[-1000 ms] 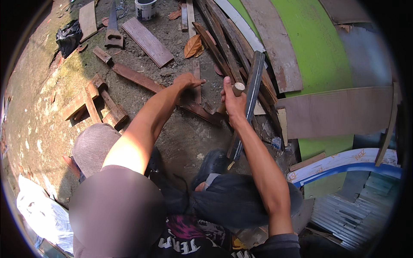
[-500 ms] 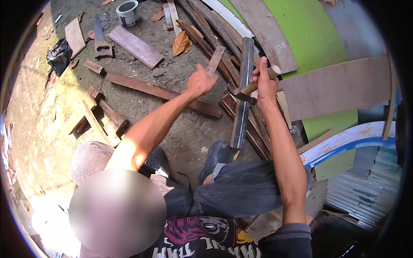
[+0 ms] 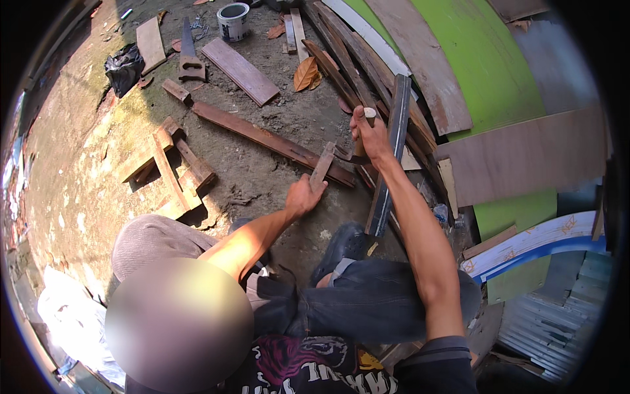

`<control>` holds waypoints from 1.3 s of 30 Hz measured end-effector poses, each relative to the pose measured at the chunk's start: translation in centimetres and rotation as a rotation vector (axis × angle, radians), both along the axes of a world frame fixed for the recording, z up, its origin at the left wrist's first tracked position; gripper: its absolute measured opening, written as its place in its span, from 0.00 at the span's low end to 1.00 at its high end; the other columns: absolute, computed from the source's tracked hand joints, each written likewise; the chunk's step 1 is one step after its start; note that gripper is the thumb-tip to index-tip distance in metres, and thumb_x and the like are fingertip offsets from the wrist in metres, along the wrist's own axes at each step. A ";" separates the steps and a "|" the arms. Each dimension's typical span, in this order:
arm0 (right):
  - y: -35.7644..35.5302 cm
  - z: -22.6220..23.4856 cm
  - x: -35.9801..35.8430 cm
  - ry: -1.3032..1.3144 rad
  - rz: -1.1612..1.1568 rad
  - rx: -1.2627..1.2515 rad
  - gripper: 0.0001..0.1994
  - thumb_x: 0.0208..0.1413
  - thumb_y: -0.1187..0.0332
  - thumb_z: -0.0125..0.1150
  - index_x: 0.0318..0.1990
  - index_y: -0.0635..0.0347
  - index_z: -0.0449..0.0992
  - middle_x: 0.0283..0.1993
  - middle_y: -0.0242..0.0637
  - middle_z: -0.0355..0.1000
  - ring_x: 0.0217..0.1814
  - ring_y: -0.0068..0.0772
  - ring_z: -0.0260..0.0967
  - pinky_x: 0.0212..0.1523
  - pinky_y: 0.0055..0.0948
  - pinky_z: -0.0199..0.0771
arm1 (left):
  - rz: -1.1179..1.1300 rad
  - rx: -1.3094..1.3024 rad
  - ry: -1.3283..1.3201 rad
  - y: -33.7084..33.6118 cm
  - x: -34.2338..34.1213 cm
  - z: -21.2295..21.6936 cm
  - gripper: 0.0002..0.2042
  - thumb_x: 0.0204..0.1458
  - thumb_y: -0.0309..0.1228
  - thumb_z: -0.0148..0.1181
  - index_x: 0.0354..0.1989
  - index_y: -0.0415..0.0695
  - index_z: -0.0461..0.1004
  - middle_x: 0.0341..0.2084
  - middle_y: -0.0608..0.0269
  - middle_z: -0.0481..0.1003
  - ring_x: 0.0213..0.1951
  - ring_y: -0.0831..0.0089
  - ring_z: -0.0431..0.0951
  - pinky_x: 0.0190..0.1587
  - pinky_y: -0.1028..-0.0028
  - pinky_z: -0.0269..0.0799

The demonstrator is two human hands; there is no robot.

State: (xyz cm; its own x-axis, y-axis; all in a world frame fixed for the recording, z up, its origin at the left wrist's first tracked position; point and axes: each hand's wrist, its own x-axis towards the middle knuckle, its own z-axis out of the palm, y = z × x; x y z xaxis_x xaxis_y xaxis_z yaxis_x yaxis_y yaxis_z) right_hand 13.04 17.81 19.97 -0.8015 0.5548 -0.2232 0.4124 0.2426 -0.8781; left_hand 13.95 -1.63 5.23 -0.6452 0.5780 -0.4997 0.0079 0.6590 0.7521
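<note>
The left hand [image 3: 303,196] has its fingers closed round the near end of a short wood offcut [image 3: 321,168], which lies on the dirt ground [image 3: 85,177] against a long reddish plank [image 3: 262,136]. The right hand [image 3: 371,136] is wrapped tight round a pale wooden handle [image 3: 368,119], raised beside a long dark board [image 3: 391,152] leaning over stacked planks

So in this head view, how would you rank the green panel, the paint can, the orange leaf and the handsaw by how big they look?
Largest to smallest:
1. green panel
2. handsaw
3. paint can and orange leaf: they look about alike, so I won't rank them.
The fisheye bends the rim, so this is only how they look.
</note>
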 end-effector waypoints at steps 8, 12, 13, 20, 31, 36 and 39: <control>-5.0 -1.6 -2.9 -0.247 0.166 0.131 0.47 0.46 0.17 0.38 0.28 0.62 0.71 0.28 0.39 0.69 0.35 0.36 0.67 0.38 0.36 0.64 | 0.031 -0.057 0.021 -0.7 -0.2 -0.3 0.27 0.56 0.53 0.55 0.48 0.38 0.66 0.35 0.33 0.78 0.41 0.36 0.78 0.46 0.48 0.72; -6.7 0.3 -4.6 -0.350 0.219 0.140 0.54 0.42 0.15 0.38 0.40 0.67 0.80 0.41 0.56 0.77 0.50 0.53 0.74 0.51 0.44 0.69 | 0.040 -0.056 0.002 -1.0 -0.5 0.1 0.27 0.56 0.52 0.55 0.49 0.38 0.65 0.35 0.32 0.77 0.41 0.35 0.78 0.47 0.47 0.72; -6.8 0.4 -4.9 -0.372 0.231 0.141 0.54 0.42 0.15 0.38 0.40 0.67 0.80 0.42 0.57 0.77 0.51 0.54 0.74 0.51 0.44 0.69 | 0.034 -0.058 -0.006 -0.9 -0.5 0.2 0.27 0.56 0.52 0.55 0.49 0.37 0.64 0.36 0.31 0.77 0.42 0.35 0.78 0.47 0.47 0.71; -8.3 -1.0 -5.7 -0.348 0.211 0.177 0.51 0.45 0.16 0.39 0.34 0.66 0.79 0.33 0.46 0.75 0.42 0.42 0.71 0.46 0.42 0.68 | 0.036 -0.020 -0.050 -0.8 -0.6 0.5 0.28 0.56 0.50 0.54 0.48 0.34 0.63 0.36 0.28 0.76 0.43 0.34 0.77 0.49 0.47 0.70; -5.5 -2.2 -3.1 -0.061 0.032 -0.159 0.34 0.55 0.32 0.54 0.17 0.57 0.67 0.18 0.29 0.63 0.24 0.24 0.62 0.30 0.27 0.60 | 0.028 -0.034 -0.038 -0.3 -0.8 -0.5 0.27 0.55 0.48 0.55 0.49 0.34 0.63 0.36 0.28 0.76 0.43 0.35 0.77 0.48 0.48 0.71; -5.2 -2.0 -1.6 0.081 0.287 -0.232 0.20 0.55 0.56 0.61 0.18 0.61 0.70 0.17 0.28 0.65 0.21 0.18 0.61 0.25 0.25 0.60 | 0.021 -0.051 -0.044 -0.5 -0.6 -1.3 0.28 0.53 0.49 0.57 0.51 0.36 0.66 0.39 0.32 0.77 0.45 0.37 0.77 0.49 0.49 0.71; -5.6 -1.0 -1.9 0.165 0.353 -0.309 0.13 0.53 0.69 0.56 0.18 0.64 0.69 0.17 0.29 0.65 0.20 0.18 0.61 0.24 0.23 0.60 | 0.002 -0.119 -0.017 -0.2 -0.8 -0.9 0.28 0.52 0.49 0.59 0.51 0.37 0.70 0.41 0.34 0.77 0.46 0.39 0.77 0.50 0.50 0.71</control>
State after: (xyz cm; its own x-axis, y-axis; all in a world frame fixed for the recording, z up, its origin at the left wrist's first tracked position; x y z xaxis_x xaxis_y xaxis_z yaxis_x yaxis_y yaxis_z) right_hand 11.14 12.25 18.96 -0.9669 0.1712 -0.1893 0.2020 0.0602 -0.9775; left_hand 13.10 -1.80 4.35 -0.6369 0.5129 -0.5755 -0.0057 0.7434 0.6688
